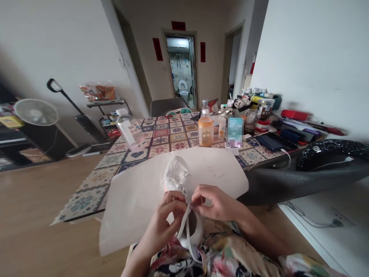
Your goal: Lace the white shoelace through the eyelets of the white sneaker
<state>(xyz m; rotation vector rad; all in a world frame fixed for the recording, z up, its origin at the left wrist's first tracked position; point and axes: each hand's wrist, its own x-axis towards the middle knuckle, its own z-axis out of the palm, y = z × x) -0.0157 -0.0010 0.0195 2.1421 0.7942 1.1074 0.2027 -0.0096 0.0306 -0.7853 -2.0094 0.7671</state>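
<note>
A white sneaker [177, 171] lies on a large sheet of white paper [129, 207], its toe pointing away from me and its heel close to my lap. My left hand [170, 211] is closed in a pinch on the white shoelace [186, 225] at the left side of the shoe's opening. On the right side, my right hand [209, 202] pinches at the lace by the upper eyelets; its fingertips partly hide what they hold. Loose lace ends hang down over the opening toward the heel.
The table [98, 184] has a patterned tile-print cloth. On it stand a clear bottle [129, 129], an orange drink bottle [205, 129] and a phone with a blurred screen [235, 130]. A tablet [275, 142] and clutter line the right side. A grey chair [265, 184] is at my right.
</note>
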